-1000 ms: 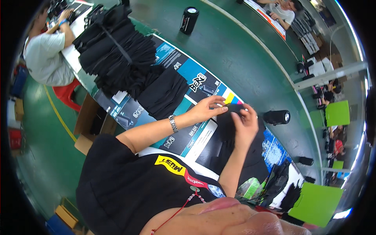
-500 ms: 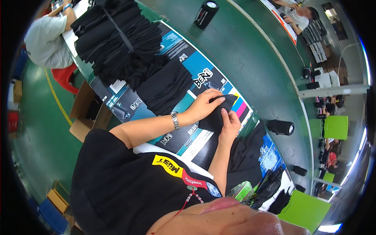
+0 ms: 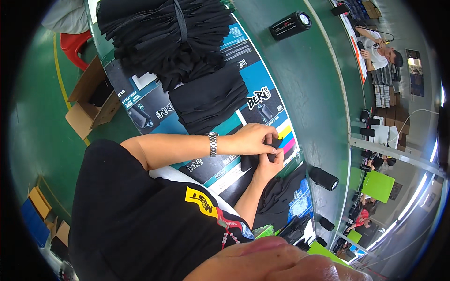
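My left hand (image 3: 253,139), with a metal-band watch (image 3: 212,144) on its wrist, is closed on one end of a small black fabric piece (image 3: 249,162). Its fingers are bent and the thumb points toward the other hand. Right beside it, my right hand (image 3: 269,167) pinches the same fabric between thumb and fingers. Most of the piece is hidden by the hands; a dark part hangs below them over the printed sheet (image 3: 233,180). Close by on the left lies a stack of flat black fabric pieces (image 3: 208,100).
A strapped bundle of black fabric (image 3: 159,28) lies farther off on the table. More black fabric (image 3: 280,196) rests right of my hands. Black cylindrical speakers (image 3: 290,25) (image 3: 324,179) stand on the green surface beyond. A cardboard box (image 3: 93,100) and red stool (image 3: 72,49) are at left; another person (image 3: 379,54) sits across.
The hands have drawn closer together around the fabric, which is now bunched and mostly covered. The view has shifted, so the table's things appear displaced.
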`<state>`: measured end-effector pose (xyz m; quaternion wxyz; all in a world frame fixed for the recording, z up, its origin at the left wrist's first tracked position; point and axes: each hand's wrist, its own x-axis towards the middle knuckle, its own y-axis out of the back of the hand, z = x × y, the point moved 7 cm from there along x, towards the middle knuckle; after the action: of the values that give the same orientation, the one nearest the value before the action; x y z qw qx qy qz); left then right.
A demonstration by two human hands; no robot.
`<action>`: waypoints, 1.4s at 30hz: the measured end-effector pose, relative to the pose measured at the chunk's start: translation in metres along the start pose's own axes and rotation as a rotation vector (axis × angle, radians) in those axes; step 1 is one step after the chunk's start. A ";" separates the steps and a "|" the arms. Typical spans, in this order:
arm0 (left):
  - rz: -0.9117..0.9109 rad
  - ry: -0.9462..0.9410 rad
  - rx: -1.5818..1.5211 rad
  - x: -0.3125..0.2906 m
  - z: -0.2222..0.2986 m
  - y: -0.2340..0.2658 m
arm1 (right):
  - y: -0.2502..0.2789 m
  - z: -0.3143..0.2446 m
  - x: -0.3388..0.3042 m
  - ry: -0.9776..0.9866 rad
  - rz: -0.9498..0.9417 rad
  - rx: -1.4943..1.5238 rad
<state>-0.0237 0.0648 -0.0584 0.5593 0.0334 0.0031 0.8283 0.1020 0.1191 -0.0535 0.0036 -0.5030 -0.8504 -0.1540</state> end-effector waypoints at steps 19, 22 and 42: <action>0.045 0.094 -0.902 0.017 -0.010 0.027 | 0.048 0.008 0.012 0.024 0.292 -0.073; -0.004 -0.066 -0.598 0.012 0.018 0.024 | 0.050 0.005 0.011 0.027 0.341 -0.010; 0.329 -0.501 0.101 -0.013 0.049 0.028 | -0.005 -0.038 0.002 0.336 -0.047 -0.397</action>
<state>-0.0423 0.0405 -0.0086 0.3985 0.2647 -0.0991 0.8725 0.0911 0.1088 -0.0186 0.0426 -0.4413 -0.8024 -0.3995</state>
